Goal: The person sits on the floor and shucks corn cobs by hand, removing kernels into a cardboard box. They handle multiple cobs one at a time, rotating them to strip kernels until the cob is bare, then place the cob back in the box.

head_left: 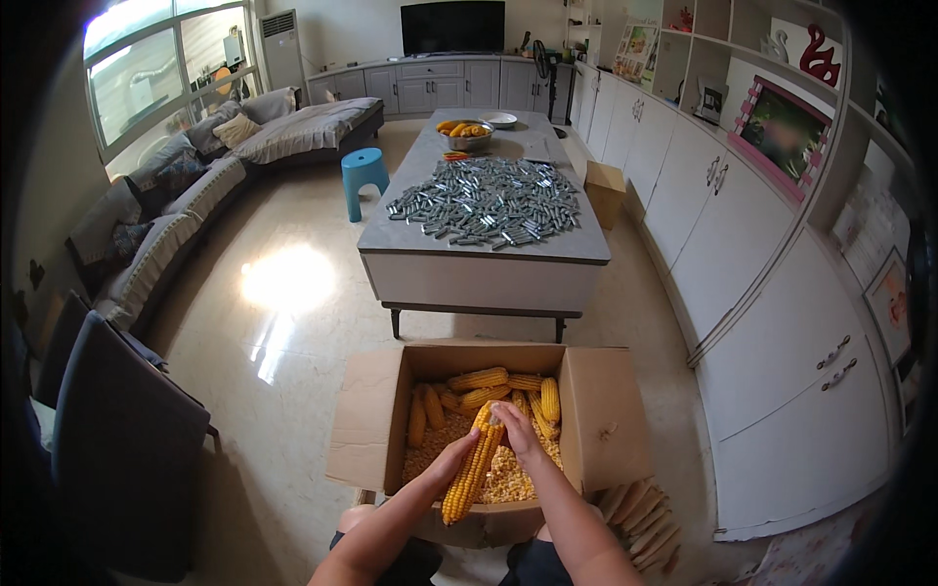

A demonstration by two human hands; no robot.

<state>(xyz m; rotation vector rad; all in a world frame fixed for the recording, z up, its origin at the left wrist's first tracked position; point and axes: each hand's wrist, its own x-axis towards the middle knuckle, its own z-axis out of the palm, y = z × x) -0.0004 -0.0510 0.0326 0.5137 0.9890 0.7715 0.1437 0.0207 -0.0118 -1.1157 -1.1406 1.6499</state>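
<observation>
Two hands hold one corn cob over the cardboard box; the left hand has its grip closed on the cob's middle; the right hand clasps its upper end; loose kernels and more cobs lie inside the box.

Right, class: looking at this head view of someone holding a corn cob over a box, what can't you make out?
- Lower end of the yellow corn cob: covered by the left hand.
- Floor of the brown cardboard box: buried under loose kernels and cobs.
- Right hand: its fingertips are hidden behind the cob.
- Small grey metal pieces on the grey table: too small to identify.
</observation>
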